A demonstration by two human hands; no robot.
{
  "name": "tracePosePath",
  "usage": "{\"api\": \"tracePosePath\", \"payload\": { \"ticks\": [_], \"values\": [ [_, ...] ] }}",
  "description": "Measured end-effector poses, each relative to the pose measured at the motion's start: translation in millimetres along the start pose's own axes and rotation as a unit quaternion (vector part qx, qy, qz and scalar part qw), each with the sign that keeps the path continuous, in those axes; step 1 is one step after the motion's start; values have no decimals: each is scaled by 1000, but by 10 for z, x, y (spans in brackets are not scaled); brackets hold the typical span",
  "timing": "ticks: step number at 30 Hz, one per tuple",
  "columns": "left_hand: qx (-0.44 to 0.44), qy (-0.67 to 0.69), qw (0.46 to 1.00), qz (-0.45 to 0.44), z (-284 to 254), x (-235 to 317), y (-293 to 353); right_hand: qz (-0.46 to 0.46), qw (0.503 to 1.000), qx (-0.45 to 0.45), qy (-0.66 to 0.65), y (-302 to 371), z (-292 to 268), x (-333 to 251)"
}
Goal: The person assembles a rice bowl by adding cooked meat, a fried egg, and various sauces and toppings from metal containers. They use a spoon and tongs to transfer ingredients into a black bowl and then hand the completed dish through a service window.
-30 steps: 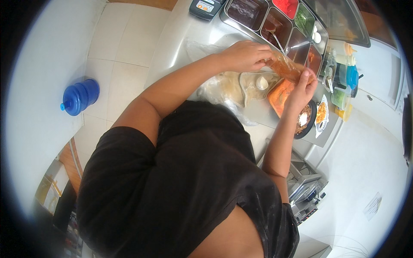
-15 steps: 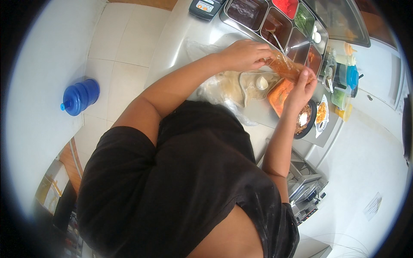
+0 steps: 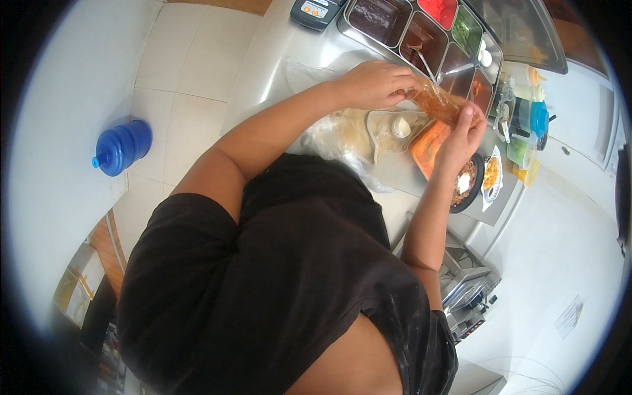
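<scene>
A clear plastic bag (image 3: 436, 100) with orange-red contents is stretched between my two hands above the counter. My left hand (image 3: 380, 84) has its fingers closed on the bag's left end. At the right end, my right hand (image 3: 466, 131) pinches the bag with thumb and fingers. Partly under the right hand sits a tray of orange food (image 3: 426, 148). Nearer to me lie flat, pale bread-like pieces (image 3: 352, 128) in crumpled clear plastic. A small white lump (image 3: 399, 128) rests on one of them. Beside my right wrist is a black bowl (image 3: 469, 187) with brown food and a white dollop.
Beyond my hands stands a steel rack of compartments (image 3: 397, 47) with sauces, greens, red food and eggs. A dark device (image 3: 315, 12) is at its left. Bottles (image 3: 526, 74), a blue-lidded container (image 3: 540, 117) and a foil tray (image 3: 492, 181) line the right. A blue water jug (image 3: 124, 147) lies far left.
Almost nothing differs. Both hands stay on the bag, with only a very slight shift of the right hand.
</scene>
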State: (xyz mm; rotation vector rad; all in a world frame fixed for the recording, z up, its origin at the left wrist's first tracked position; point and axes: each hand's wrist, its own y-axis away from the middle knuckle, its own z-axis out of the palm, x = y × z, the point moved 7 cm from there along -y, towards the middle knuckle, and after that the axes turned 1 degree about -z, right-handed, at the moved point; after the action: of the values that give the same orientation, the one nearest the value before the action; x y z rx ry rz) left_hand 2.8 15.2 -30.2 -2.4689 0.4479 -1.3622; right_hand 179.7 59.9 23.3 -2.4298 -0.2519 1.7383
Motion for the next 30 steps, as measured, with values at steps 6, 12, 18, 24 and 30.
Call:
{"api": "tracePosePath", "payload": {
  "ticks": [6,12,18,24,30],
  "values": [
    [-4,3,1000,1,13,-9,10,-8,1000,-2,1,-10,-6,9],
    [-5,-7,1000,5,17,-6,6,-3,1000,1,-6,-24,-13,36],
    [-3,-10,1000,12,12,7,-2,6,1000,3,-14,-16,-14,26],
    [-3,-10,1000,11,23,-3,-10,-5,1000,-4,-8,-14,0,-9],
    [14,-21,999,31,23,2,-2,1,1000,-9,-13,-10,5,15]
  ]
}}
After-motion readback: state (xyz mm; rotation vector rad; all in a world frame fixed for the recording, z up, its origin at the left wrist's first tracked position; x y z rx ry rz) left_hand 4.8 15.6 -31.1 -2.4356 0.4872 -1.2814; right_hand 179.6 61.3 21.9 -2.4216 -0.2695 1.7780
